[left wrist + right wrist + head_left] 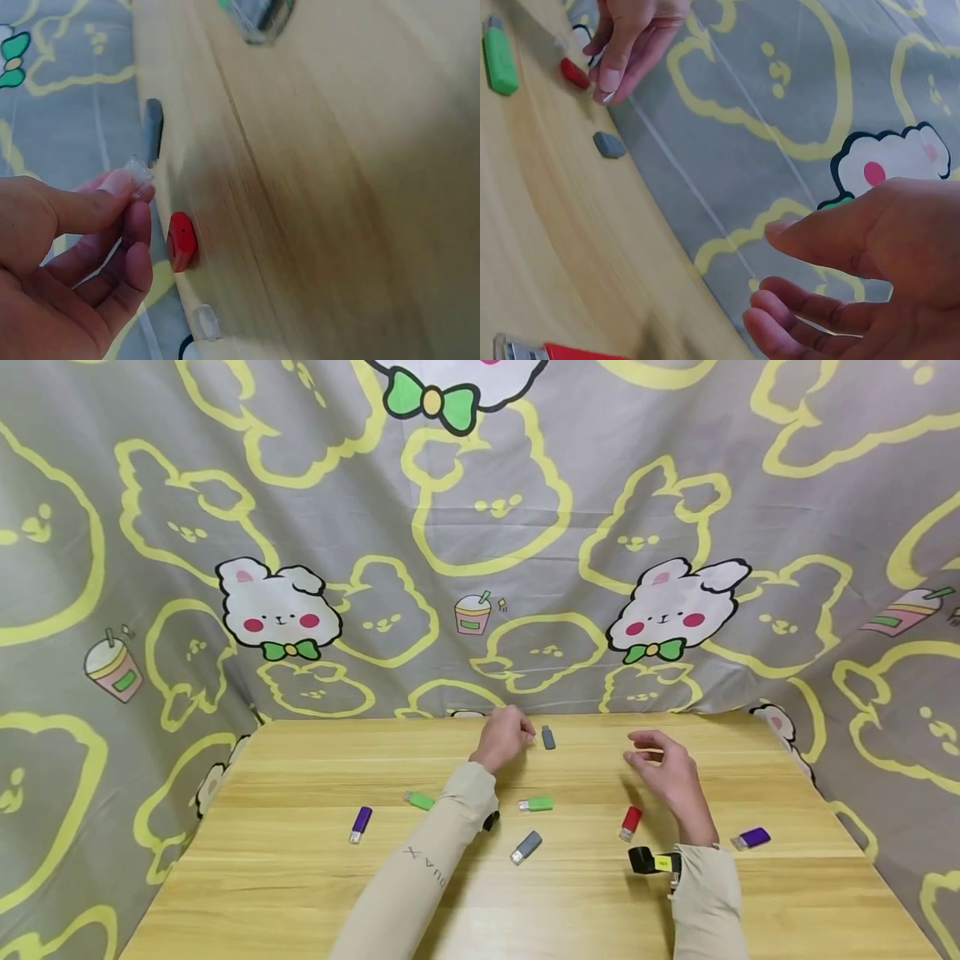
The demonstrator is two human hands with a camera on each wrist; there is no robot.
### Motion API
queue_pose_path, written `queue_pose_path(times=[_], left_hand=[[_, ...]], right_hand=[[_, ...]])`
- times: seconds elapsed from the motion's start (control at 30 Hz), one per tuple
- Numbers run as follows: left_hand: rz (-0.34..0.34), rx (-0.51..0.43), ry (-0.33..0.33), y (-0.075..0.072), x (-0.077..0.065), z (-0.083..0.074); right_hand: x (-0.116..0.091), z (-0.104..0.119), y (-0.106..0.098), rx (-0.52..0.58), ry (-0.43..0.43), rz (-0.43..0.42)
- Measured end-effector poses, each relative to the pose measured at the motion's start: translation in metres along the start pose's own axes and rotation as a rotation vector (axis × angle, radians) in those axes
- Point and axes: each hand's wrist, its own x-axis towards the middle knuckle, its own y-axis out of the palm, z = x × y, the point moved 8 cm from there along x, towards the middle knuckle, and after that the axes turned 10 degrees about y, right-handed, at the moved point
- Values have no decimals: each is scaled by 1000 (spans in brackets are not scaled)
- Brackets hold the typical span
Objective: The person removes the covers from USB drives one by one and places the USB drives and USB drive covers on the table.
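At the far edge of the table my left hand (502, 739) pinches a small clear plastic cap (138, 177) between thumb and fingertips. Just right of it lies a grey USB stick (549, 739). A red USB stick (182, 241) rests below the fingers in the left wrist view, and another clear cap (205, 322) lies near the table edge; the hand hides both in the head view. My right hand (669, 772) hovers over the table with fingers loosely bent and nothing in them. Nearest to it is another red USB stick (631, 823), with its metal plug toward me.
Around the wooden table (585, 910) lie a green USB stick (536, 804), a second green one (418, 800) partly behind my left sleeve, a grey one (527, 847), and purple ones at left (361, 824) and right (752, 837). A patterned curtain (495, 643) borders the back edge.
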Motion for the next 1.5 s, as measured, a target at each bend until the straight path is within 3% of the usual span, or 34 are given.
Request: queue_pose_path(times=[0.23, 0.47, 0.87, 1.0, 1.2, 1.37, 1.5], left_hand=[[64, 104, 51, 13, 12, -1], [103, 144, 28, 17, 17, -2], [80, 173, 41, 17, 17, -1], [55, 93, 49, 14, 15, 0], [-23, -109, 47, -11, 2, 1], [-119, -218, 60, -32, -19, 5], [-206, -265, 107, -45, -39, 7]], right_hand=[[1, -11, -2, -5, 52, 28], [5, -17, -3, 9, 74, 47], [5, -20, -2, 7, 100, 71], [5, -20, -2, 13, 106, 73], [4, -17, 1, 11, 93, 72], [5, -14, 4, 3, 76, 77], [4, -10, 5, -9, 58, 85]])
